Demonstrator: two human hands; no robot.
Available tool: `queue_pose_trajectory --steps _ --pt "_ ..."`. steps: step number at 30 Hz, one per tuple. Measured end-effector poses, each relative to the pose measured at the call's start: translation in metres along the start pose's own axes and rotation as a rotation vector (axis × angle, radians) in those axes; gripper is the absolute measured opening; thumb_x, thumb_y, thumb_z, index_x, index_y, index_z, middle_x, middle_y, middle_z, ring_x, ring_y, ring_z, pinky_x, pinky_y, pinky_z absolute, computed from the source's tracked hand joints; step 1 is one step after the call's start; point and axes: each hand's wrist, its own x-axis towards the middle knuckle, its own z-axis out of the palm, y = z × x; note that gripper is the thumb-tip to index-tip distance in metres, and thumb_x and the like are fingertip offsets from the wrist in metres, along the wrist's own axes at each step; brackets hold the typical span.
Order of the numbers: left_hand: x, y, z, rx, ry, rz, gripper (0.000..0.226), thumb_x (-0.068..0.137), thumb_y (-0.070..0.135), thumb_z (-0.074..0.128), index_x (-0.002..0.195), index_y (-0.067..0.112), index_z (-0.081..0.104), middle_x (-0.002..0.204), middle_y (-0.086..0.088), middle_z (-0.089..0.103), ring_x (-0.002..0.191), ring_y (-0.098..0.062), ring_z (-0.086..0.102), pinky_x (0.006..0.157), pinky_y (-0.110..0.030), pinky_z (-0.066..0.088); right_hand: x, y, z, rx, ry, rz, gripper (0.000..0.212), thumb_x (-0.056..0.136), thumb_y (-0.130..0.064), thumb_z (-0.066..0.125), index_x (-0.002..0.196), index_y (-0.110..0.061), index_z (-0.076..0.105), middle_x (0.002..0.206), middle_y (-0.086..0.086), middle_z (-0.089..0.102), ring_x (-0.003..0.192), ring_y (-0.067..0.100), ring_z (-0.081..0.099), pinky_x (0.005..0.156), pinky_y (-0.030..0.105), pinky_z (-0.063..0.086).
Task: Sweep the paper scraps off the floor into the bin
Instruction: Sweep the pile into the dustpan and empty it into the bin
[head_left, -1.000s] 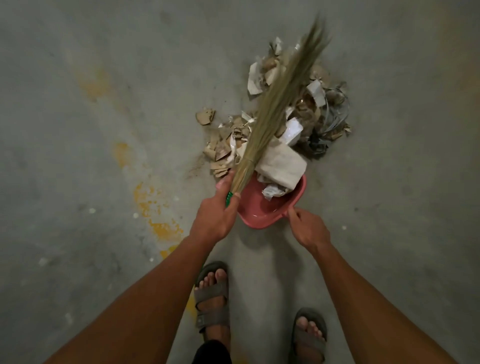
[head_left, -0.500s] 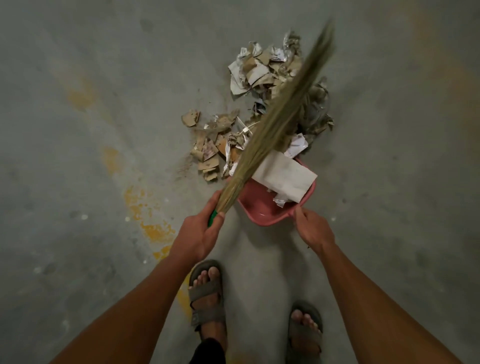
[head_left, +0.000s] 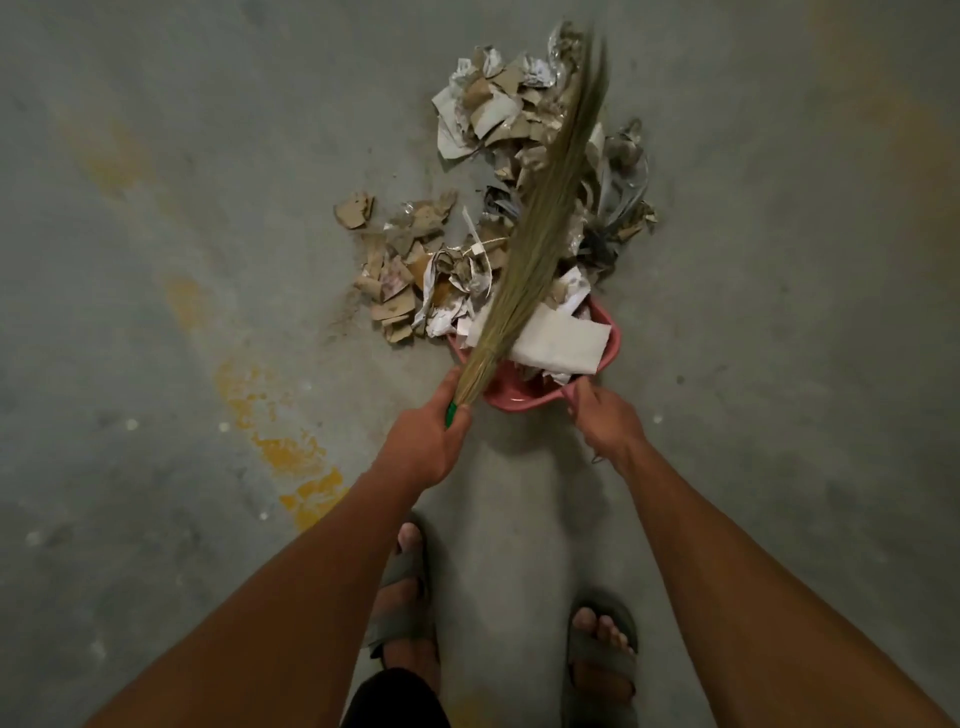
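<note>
A heap of torn paper and cardboard scraps lies on the grey concrete floor ahead of me. My left hand grips the green handle of a straw broom, whose bristles reach up and to the right across the heap, blurred at the tip. My right hand holds the handle of a pink dustpan resting on the floor at the heap's near edge. A large white sheet and a few scraps lie in the pan's mouth.
Yellow paint stains run across the floor to the left. My sandalled feet stand just behind the dustpan. A loose cardboard scrap sits apart at the heap's left.
The broom has swung a little to the right over the heap. Both hands and the dustpan have stayed close to where they were, and the white sheet still lies in the pan.
</note>
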Motion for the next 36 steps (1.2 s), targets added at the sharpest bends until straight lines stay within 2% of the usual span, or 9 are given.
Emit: queue_pose_trajectory --steps 3,7,9,11,14,17,23,29,36 --pt "-0.034 -0.022 0.002 -0.020 -0.053 -0.031 0.061 0.109 0.049 0.045 0.165 0.048 0.020 0.113 -0.015 0.072 0.093 -0.030 0.069 0.082 -0.033 0.051 0.003 -0.008 0.003 -0.010 -0.009 0.010 0.054 0.109 -0.050 0.032 0.089 -0.020 0.072 0.109 0.018 0.076 0.104 0.039 0.067 0.090 0.041 0.048" --pt "-0.063 -0.037 -0.010 -0.179 0.010 -0.014 0.056 0.107 0.052 0.046 0.157 0.065 0.024 0.102 -0.006 0.073 0.086 -0.019 0.072 0.077 -0.032 0.051 -0.013 -0.002 0.010 0.039 0.014 0.027 0.062 0.103 -0.063 0.028 0.084 -0.022 0.071 0.102 0.015 0.076 0.101 0.038 0.069 0.090 0.043 0.050" --pt "-0.069 -0.033 -0.020 -0.248 0.043 0.015 0.054 0.108 0.050 0.047 0.155 0.066 0.026 0.094 -0.001 0.074 0.080 -0.012 0.072 0.074 -0.031 0.052 -0.024 0.004 0.011 0.096 0.037 0.044 0.066 0.091 -0.074 0.026 0.082 -0.026 0.071 0.096 0.010 0.076 0.095 0.037 0.070 0.086 0.044 0.054" --pt "-0.072 -0.022 -0.032 -0.306 0.080 0.033 0.052 0.109 0.048 0.047 0.153 0.068 0.028 0.084 0.002 0.072 0.069 -0.005 0.069 0.069 -0.029 0.054 -0.034 0.010 0.009 0.110 0.052 0.026 0.061 0.092 -0.073 0.027 0.081 -0.030 0.070 0.091 0.006 0.075 0.089 0.033 0.071 0.083 0.042 0.055" --pt "-0.068 -0.001 -0.048 -0.389 0.143 0.026 0.050 0.110 0.047 0.046 0.147 0.074 0.027 0.078 0.000 0.068 0.061 -0.007 0.065 0.057 -0.027 0.053 -0.046 0.021 0.006 0.128 0.085 0.004 0.055 0.104 -0.062 0.034 0.088 -0.028 0.074 0.090 0.004 0.075 0.085 0.029 0.070 0.078 0.038 0.054" --pt "-0.058 0.019 -0.060 -0.462 0.211 -0.017 0.052 0.109 0.049 0.045 0.151 0.072 0.025 0.077 -0.008 0.067 0.059 -0.016 0.063 0.048 -0.026 0.051 -0.058 0.031 0.004 0.185 0.123 0.004 0.051 0.105 -0.059 0.038 0.076 -0.030 0.068 0.082 0.002 0.073 0.077 0.026 0.067 0.070 0.034 0.048" --pt "-0.049 0.051 -0.068 -0.547 0.295 -0.054 0.054 0.108 0.045 0.046 0.154 0.066 0.025 0.074 -0.010 0.064 0.055 -0.019 0.059 0.046 -0.031 0.050 -0.089 0.049 -0.010 0.330 0.112 0.044 0.047 0.103 -0.048 0.043 0.064 -0.025 0.056 0.059 -0.005 0.062 0.057 0.015 0.055 0.065 0.036 0.043" --pt "-0.061 0.083 -0.057 -0.517 0.287 -0.009 0.054 0.109 0.042 0.046 0.154 0.065 0.028 0.073 -0.012 0.063 0.055 -0.020 0.057 0.045 -0.031 0.050 -0.117 0.068 -0.033 0.454 0.103 0.057 0.041 0.097 -0.050 0.044 0.069 -0.024 0.059 0.057 -0.003 0.059 0.053 0.015 0.051 0.061 0.037 0.041" --pt "-0.080 0.127 -0.030 -0.477 0.286 0.033 0.057 0.110 0.041 0.048 0.158 0.060 0.026 0.075 -0.013 0.064 0.054 -0.020 0.057 0.043 -0.031 0.050 -0.146 0.109 -0.067 0.564 0.174 0.107 0.042 0.097 -0.048 0.046 0.068 -0.021 0.061 0.055 -0.003 0.057 0.054 0.016 0.051 0.061 0.037 0.040"
